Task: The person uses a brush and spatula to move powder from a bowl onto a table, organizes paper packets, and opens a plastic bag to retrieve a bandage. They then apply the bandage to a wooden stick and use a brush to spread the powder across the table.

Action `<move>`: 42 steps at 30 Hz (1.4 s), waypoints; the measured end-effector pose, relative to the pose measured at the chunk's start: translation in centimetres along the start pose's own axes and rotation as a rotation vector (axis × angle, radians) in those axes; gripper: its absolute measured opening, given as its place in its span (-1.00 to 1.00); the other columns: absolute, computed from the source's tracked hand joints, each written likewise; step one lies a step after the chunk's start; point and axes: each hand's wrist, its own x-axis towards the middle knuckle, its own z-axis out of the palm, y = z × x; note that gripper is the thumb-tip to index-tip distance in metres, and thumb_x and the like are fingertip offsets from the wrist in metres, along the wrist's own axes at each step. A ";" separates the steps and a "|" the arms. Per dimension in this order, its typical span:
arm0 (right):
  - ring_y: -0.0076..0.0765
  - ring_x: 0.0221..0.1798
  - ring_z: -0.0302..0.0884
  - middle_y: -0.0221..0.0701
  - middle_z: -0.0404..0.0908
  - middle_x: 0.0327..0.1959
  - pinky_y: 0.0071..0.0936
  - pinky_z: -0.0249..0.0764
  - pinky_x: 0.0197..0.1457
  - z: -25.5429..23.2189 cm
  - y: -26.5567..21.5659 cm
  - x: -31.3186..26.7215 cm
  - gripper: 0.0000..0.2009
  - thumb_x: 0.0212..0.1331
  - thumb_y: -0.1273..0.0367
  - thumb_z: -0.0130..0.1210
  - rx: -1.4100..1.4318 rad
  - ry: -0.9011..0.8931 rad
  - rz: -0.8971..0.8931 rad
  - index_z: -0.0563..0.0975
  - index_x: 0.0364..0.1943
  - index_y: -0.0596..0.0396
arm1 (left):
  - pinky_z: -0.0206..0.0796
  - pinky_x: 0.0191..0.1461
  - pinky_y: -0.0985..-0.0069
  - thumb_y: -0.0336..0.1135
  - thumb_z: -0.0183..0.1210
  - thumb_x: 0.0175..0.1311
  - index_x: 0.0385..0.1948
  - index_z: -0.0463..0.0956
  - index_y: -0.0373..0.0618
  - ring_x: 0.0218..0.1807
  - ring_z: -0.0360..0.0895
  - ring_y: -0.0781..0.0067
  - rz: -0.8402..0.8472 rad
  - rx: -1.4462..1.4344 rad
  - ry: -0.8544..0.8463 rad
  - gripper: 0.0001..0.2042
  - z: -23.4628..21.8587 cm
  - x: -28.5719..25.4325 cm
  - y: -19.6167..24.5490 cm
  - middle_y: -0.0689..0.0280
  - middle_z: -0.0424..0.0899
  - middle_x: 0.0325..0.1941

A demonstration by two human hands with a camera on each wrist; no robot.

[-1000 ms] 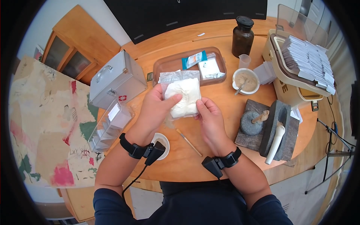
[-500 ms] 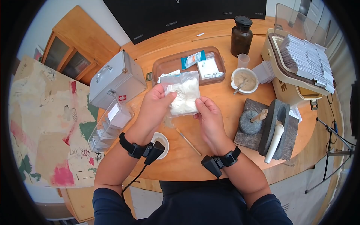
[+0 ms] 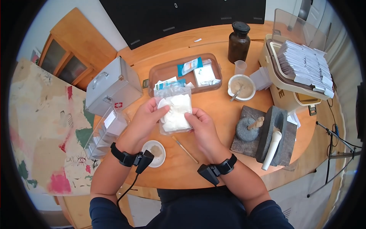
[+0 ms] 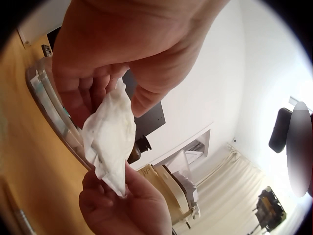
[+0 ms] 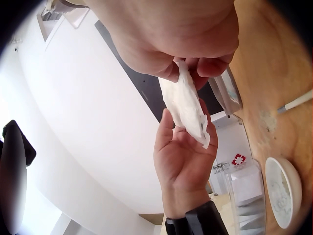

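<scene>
A clear plastic bag (image 3: 176, 114) packed with soft, lumpy white material is held up over the table. My left hand (image 3: 142, 119) pinches its left side, thumb on the near face and fingers behind. On the opposite side my right hand (image 3: 204, 128) pinches the lower edge in the same way. Seen edge-on in the left wrist view, the white bag (image 4: 111, 132) bulges in the middle and narrows at its ends. Below the hands lie a small white bowl (image 3: 159, 157) with residue inside and a thin brush (image 3: 185, 150).
Behind the bag sits a brown tray (image 3: 154, 72) with packets. To the right are a mortar (image 3: 251, 95) holding paste and a spoon, a dark jar (image 3: 239, 47), stone grinding tools (image 3: 271, 133) and a box of envelopes (image 3: 305, 63). A grey metal case (image 3: 110, 91) stands left.
My left thumb has slid from the bag's middle toward its left edge. In the head view, the bag and both hands sit lower and farther left, as the whole scene has shifted too.
</scene>
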 end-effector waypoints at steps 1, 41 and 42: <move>-0.77 -0.40 0.35 -0.59 0.55 -0.36 -0.72 0.25 -0.37 0.0 0.1 0.0 -0.86 0.30 0.32 0.06 -0.004 -0.005 0.000 0.50 -0.18 0.05 | 0.39 0.00 0.53 -0.32 0.07 0.36 0.01 0.43 -0.17 -0.10 0.55 0.59 -0.044 -0.003 0.046 -0.74 -0.1 -0.1 0.6 0.33 0.61 -0.08; -0.57 -0.15 0.54 -0.39 0.59 -0.15 -0.58 0.48 -0.16 1.0 0.1 -1.2 -0.87 0.33 0.42 -0.07 0.279 0.060 -0.004 0.44 -0.12 0.11 | 0.47 -0.08 0.52 -0.47 0.09 0.28 -0.10 0.54 -0.28 -0.21 0.63 0.49 0.015 -0.010 -0.064 -0.80 -2.4 12.2 4.5 0.22 0.68 -0.18; -0.60 -0.17 0.55 -0.41 0.61 -0.16 -0.63 0.46 -0.26 0.8 0.3 -1.1 -0.86 0.31 0.41 -0.04 0.220 0.081 -0.015 0.45 -0.11 0.09 | 0.48 -0.09 0.52 -0.46 0.09 0.29 -0.10 0.55 -0.27 -0.21 0.64 0.50 0.031 -0.005 -0.053 -0.80 -2.5 11.2 4.7 0.22 0.68 -0.18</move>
